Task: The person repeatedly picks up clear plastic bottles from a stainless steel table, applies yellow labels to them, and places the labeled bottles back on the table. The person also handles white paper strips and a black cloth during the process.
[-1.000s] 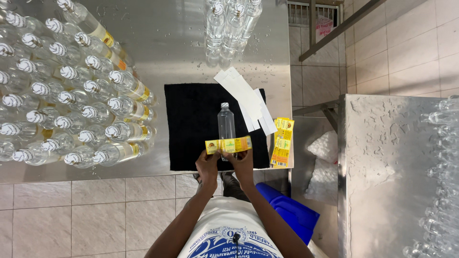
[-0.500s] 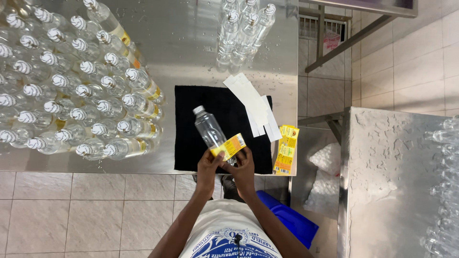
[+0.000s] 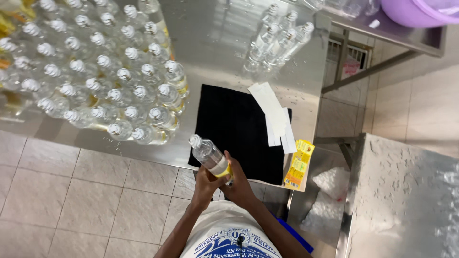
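Observation:
A clear plastic bottle with a white cap lies tilted, cap up and to the left, above the front edge of a black mat. A yellow label wraps its lower part. My left hand grips the bottle's base from below. My right hand presses on the labelled part from the right side. Both hands hold the bottle over the near edge of the steel table.
Several capped labelled bottles stand packed on the table's left. Unlabelled clear bottles stand at the back. White backing strips and a stack of yellow labels lie at the mat's right. Another steel surface is at right.
The bottle stood upright on the mat with the label held in front; it has since been tilted left and drawn toward me, and the label is now wrapped around it.

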